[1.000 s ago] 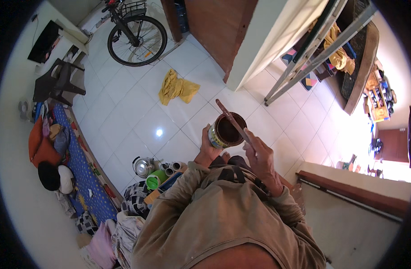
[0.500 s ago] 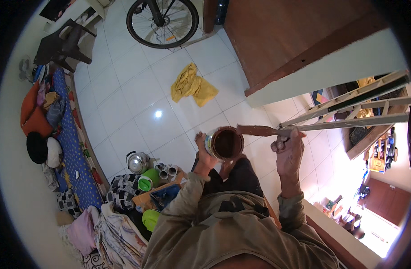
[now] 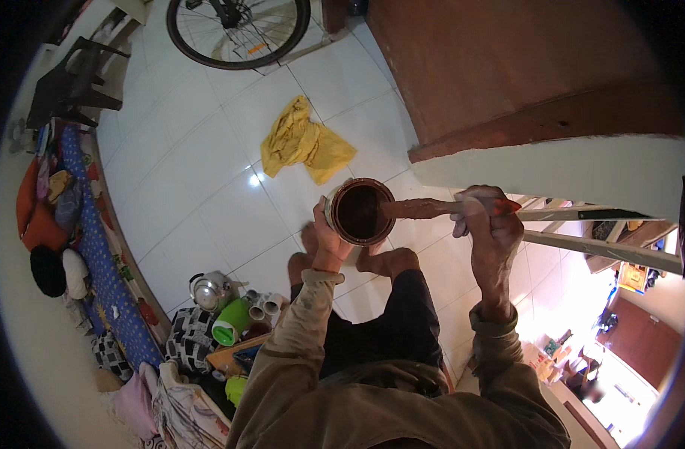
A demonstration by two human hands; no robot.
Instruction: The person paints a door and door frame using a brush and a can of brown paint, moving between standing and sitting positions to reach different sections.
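Note:
My left hand (image 3: pixel 330 245) is wrapped round the side of a round paint can (image 3: pixel 365 182). Dark brown paint (image 3: pixel 357 213) shows inside, and the rim is smeared with it. In my right hand (image 3: pixel 489 228) is a paintbrush (image 3: pixel 423 209), held level with its tip just over the can's right rim. Brown paint coats the brush, and a reddish-orange handle end sticks out past my fist. The bristles are partly lost against the dark paint, so I cannot tell whether they touch it.
A crumpled yellow cloth (image 3: pixel 305 142) lies on the white tiles ahead, with a bicycle wheel (image 3: pixel 238 26) beyond it. At right are a brown door panel (image 3: pixel 522 75) and a wooden ladder (image 3: pixel 604 251). A kettle (image 3: pixel 210 290) and a green jug (image 3: pixel 234 320) stand lower left.
The brush has come down and left, from beside the can to over its rim. The can sits higher and slightly left in view. The whole view has shifted.

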